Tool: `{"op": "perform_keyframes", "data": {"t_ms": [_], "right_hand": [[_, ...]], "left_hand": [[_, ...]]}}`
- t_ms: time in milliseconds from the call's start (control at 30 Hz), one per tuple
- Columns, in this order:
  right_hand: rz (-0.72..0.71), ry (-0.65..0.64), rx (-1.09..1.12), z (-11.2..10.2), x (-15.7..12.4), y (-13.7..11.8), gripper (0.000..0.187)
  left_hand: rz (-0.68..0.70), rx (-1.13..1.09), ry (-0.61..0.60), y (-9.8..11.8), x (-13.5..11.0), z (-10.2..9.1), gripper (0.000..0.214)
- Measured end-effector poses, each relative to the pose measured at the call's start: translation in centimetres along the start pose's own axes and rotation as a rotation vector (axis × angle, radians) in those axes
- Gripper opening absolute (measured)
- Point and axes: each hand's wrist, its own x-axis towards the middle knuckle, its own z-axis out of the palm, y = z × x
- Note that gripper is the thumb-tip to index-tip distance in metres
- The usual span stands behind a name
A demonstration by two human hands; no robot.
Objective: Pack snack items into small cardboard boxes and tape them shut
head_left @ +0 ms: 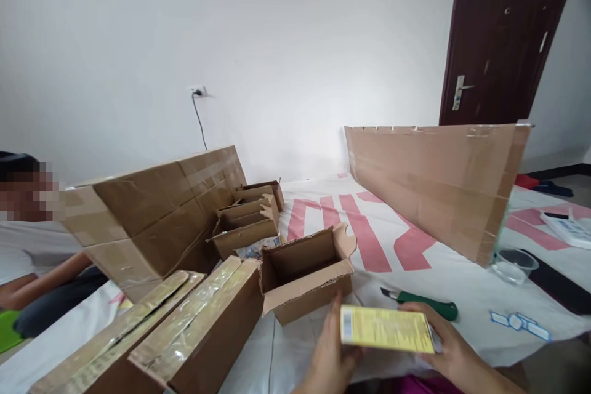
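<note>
Between my two hands is a small yellow printed box (pixel 386 327) with a barcode at its left end. My left hand (pixel 330 351) grips its left end, and my right hand (pixel 443 341) is closed around its right end. Just beyond my left hand stands an open cardboard box (pixel 307 286) with its top flaps up; its inside is dark. A green-handled utility knife (pixel 427 305) lies on the white cloth behind the yellow box, close to my right fingers.
Long taped cartons (pixel 203 326) lie at the front left. More open cardboard boxes (pixel 242 228) stand behind, beside a large cardboard partition (pixel 170 203). Another cardboard panel (pixel 434 178) stands right, near a clear plastic cup (pixel 514 265). A person (pixel 41 265) sits at far left.
</note>
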Motion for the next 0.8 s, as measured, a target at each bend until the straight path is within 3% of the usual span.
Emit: {"op": "perform_keyframes", "data": {"t_ms": [100, 167, 233, 300, 367, 500, 633, 700, 800], "right_hand": [[-0.001, 0.012, 0.095, -2.4, 0.5, -3.9, 0.054], [-0.049, 0.011, 0.114, -3.8, 2.5, -6.9, 0.062], [-0.181, 0.027, 0.109, -4.2, 6.3, -9.5, 0.064], [-0.268, 0.060, 0.142, -3.2, 11.4, -11.1, 0.061], [-0.231, -0.005, 0.279, -1.0, 16.6, -11.4, 0.065], [-0.123, -0.079, 0.363, 4.1, 23.5, -10.1, 0.058], [-0.141, -0.062, 0.397, 6.0, 24.9, -9.7, 0.058], [-0.163, -0.051, 0.429, 5.1, 24.4, -10.0, 0.061], [-0.181, -0.025, 0.479, 1.4, 22.3, -9.5, 0.063]], "left_hand": [[0.074, -0.056, -0.059, 2.9, 1.2, -2.1, 0.065], [0.100, -0.058, -0.041, 5.3, 3.0, -5.1, 0.043], [0.133, -0.073, 0.014, 7.6, 5.9, -8.8, 0.044], [0.142, -0.146, 0.046, 9.3, 9.8, -12.5, 0.055], [0.068, -0.249, 0.073, 9.8, 13.7, -15.3, 0.069], [-0.026, -0.189, 0.125, 8.0, 18.1, -17.7, 0.067], [-0.012, -0.068, 0.215, 7.2, 17.7, -18.5, 0.059], [0.014, -0.018, 0.271, 8.0, 16.2, -18.6, 0.059], [0.111, 0.110, 0.332, 9.8, 12.2, -18.5, 0.054]]}}
